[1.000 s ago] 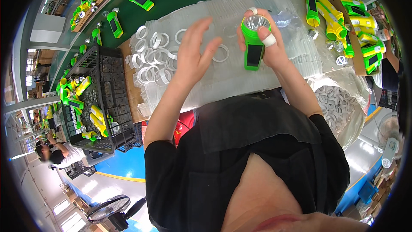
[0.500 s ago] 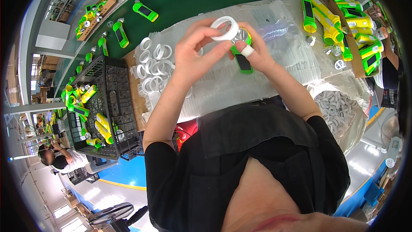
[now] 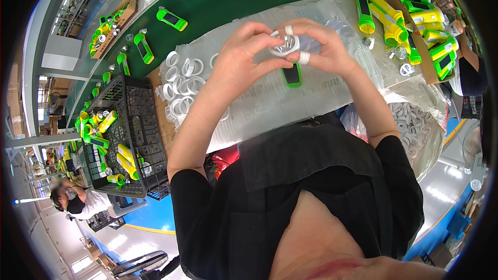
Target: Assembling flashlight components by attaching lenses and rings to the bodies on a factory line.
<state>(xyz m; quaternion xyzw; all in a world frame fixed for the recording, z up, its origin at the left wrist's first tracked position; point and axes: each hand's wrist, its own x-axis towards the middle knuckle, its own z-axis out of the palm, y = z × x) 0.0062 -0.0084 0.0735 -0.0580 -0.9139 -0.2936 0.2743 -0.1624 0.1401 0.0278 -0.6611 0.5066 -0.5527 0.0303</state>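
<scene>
A white plastic ring [image 3: 292, 52] sits over the clear, shiny lens end of a green flashlight [image 3: 292, 76] with a dark panel. My left hand [image 3: 246, 47] is closed on the ring from the left, thumb below and fingers above. From the right, my right hand [image 3: 327, 46], with white tape on its thumb and a finger, grips the flashlight's head and the ring's edge. Between the hands the flashlight's body points toward me; my fingers hide most of its head. How far the ring is seated I cannot tell. Loose white rings [image 3: 182, 84] lie in a group left of my hands.
Translucent sheeting [image 3: 332, 93] covers the work surface. At left stands a black crate [image 3: 148, 124] of flashlights; a cardboard box [image 3: 425, 67] of them is at right. A bag of white rings [image 3: 410, 124] hangs near my right elbow. Several flashlights lie along the green belt [image 3: 223, 0].
The ring has moved from in front of the flashlight's head onto its lens end. My right hand's fingers have come over the top, and both hands now press around the ring.
</scene>
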